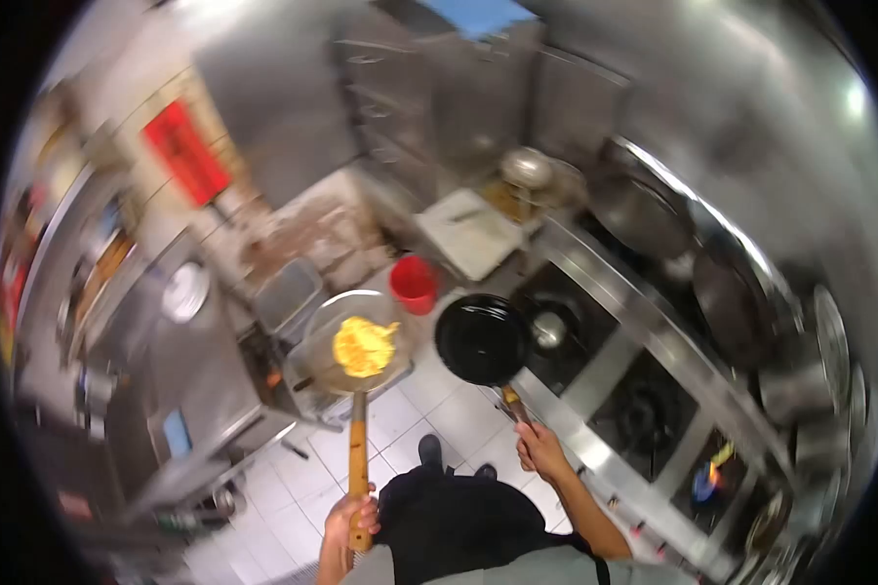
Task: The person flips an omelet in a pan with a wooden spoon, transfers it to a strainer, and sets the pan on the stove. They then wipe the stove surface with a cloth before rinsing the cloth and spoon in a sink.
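My left hand (345, 522) is wrapped round the long wooden handle of a round mesh strainer (358, 458). In its bowl sits a clump of bright yellow food, which looks like cooked egg (365, 347). My right hand (539, 451) grips the handle of a black frying pan (480, 343). The pan's dark inside looks shiny, and it is held by the near edge of the stove, left of the burners. Strainer and pan are side by side, apart from each other.
On the right runs a stove (595, 429) with several burners; a flame (709, 480) burns at the near one. Pans (737, 307) lean along the back wall. Ahead are a red bucket (414, 285) and a white board (470, 234). A steel counter (190, 370) stands left.
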Motion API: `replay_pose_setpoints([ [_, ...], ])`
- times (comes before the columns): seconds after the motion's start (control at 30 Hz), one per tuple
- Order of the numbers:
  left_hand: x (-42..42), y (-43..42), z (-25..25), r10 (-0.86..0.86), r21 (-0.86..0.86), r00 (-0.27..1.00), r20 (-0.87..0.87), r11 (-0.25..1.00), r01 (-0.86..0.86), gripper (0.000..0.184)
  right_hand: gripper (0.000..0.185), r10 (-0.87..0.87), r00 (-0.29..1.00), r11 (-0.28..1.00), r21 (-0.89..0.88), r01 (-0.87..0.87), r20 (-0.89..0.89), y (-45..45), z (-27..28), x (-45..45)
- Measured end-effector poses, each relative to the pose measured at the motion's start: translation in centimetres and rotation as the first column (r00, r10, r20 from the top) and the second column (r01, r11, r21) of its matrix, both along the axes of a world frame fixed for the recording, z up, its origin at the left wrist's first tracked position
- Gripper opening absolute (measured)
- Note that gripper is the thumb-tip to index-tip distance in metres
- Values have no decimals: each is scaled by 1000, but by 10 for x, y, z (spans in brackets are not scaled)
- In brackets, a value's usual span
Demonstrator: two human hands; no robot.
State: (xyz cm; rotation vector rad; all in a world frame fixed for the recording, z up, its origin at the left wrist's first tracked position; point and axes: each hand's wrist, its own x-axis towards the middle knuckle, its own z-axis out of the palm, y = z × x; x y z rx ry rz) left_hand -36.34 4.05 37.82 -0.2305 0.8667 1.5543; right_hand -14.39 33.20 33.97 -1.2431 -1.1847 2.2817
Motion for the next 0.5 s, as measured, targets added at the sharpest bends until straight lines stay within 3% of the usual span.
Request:
replay_pose_setpoints([
  [0.03,-9,-10,-18,-17,34,994,106,999,13,22,22,20,1000,1000,8,-20,-3,-1,-4,2],
  [0.1,-19,-14,-19,36,-30,995,98,999,-33,21,20,18,1000,996,90,-19,18,-2,-2,4],
  [0.13,-36,-23,-31,-111,204,984,141,976,81,30,21,-68,996,989,138,60,53,-8,6,2],
  [0.17,-56,-28,-42,-12,-48,975,224,999,23,23,23,-108,994,990,98,104,31,-15,4,3],
  [0.23,-85,-23,-46,-40,-50,970,241,997,54,23,28,-260,965,965,37,258,44,-26,3,4],
  [0.33,-117,-5,-42,-113,38,934,339,994,107,24,31,-440,890,895,140,423,121,-41,-22,3],
  [0.4,-132,4,-44,-173,115,897,407,984,137,24,29,-658,718,750,284,597,229,-52,-34,17],
  [0.43,-142,7,-45,-198,144,870,452,978,148,24,29,-676,701,733,298,611,226,-51,-42,24],
  [0.5,-156,15,-46,-268,209,788,555,961,180,25,23,-847,495,530,386,755,196,-49,-63,42],
])
